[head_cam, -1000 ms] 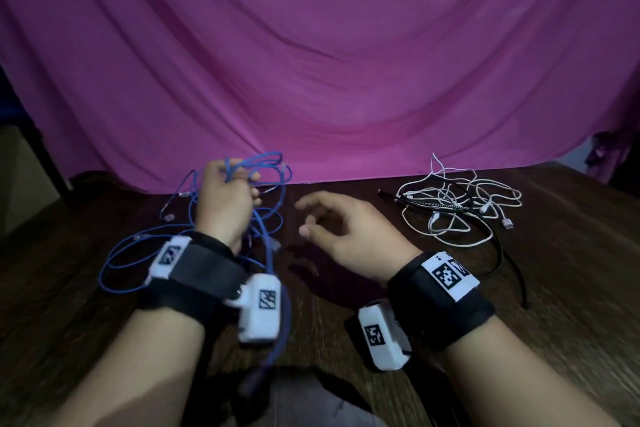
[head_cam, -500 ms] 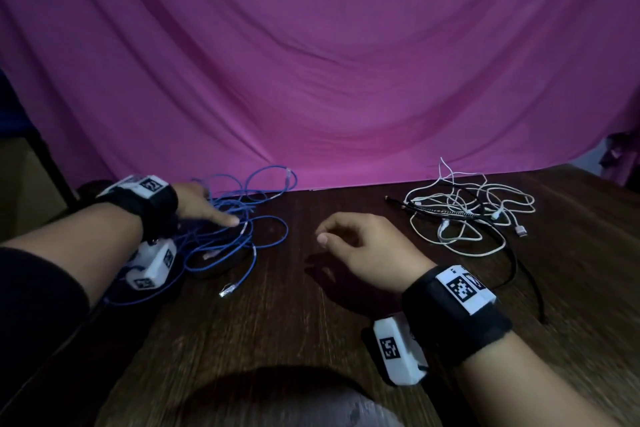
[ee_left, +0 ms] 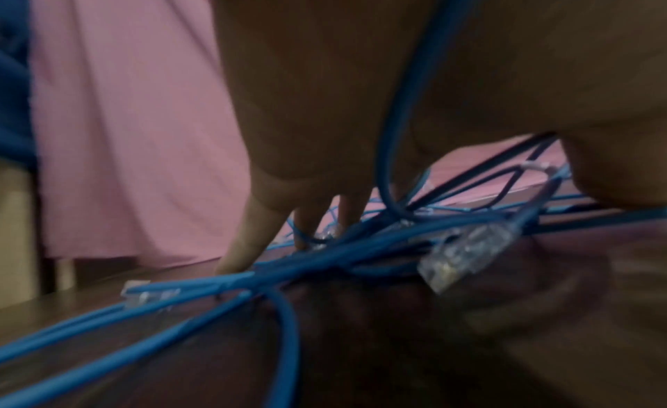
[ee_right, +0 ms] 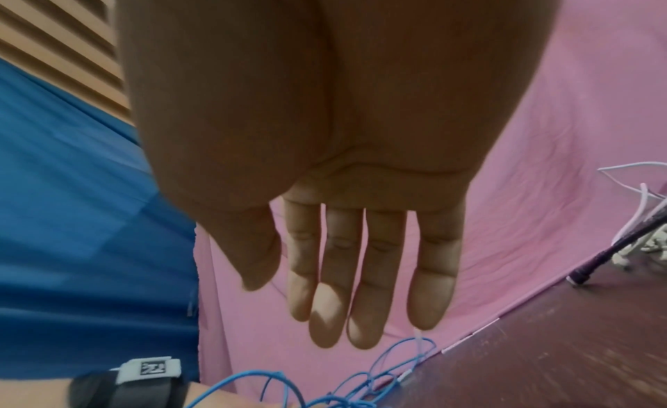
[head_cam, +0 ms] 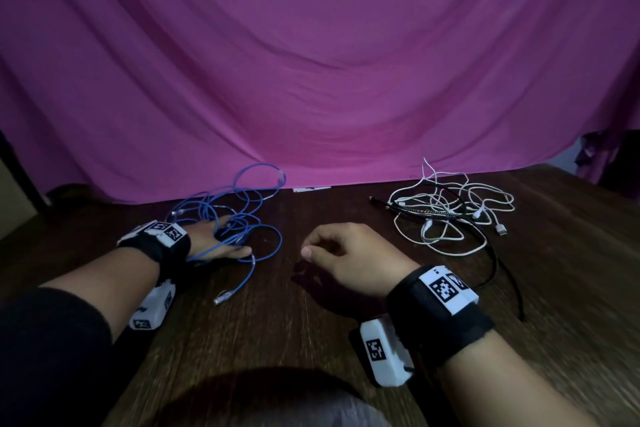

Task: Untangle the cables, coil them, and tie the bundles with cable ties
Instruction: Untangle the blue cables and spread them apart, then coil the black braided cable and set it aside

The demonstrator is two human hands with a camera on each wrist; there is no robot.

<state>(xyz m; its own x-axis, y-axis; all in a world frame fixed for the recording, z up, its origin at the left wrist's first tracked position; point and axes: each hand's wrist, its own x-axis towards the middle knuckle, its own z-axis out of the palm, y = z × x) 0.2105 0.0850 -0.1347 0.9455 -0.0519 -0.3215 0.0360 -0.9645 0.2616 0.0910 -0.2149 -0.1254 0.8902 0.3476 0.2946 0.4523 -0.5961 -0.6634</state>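
A tangle of blue network cable (head_cam: 242, 211) lies on the dark wooden table (head_cam: 294, 333) at the left. My left hand (head_cam: 233, 236) rests flat on it, with a strand crossing the hand. In the left wrist view its straight fingers (ee_left: 249, 237) touch the table among the blue strands (ee_left: 216, 285), beside a clear plug (ee_left: 465, 251). Another clear plug (head_cam: 220, 298) lies loose toward me. My right hand (head_cam: 332, 250) hovers empty over the table's middle, its fingers (ee_right: 361, 285) relaxed. A pile of white and black cables (head_cam: 450, 215) lies at the right, untouched.
A pink curtain (head_cam: 311, 80) hangs along the table's far edge. Thin white strips (head_cam: 311, 188) lie at that edge between the two cable piles. A black cable (head_cam: 509, 281) trails from the right pile toward the near right.
My left hand has brought the blue cable down from the air onto the table at the left and now lies flat on it. The right hand has barely moved.
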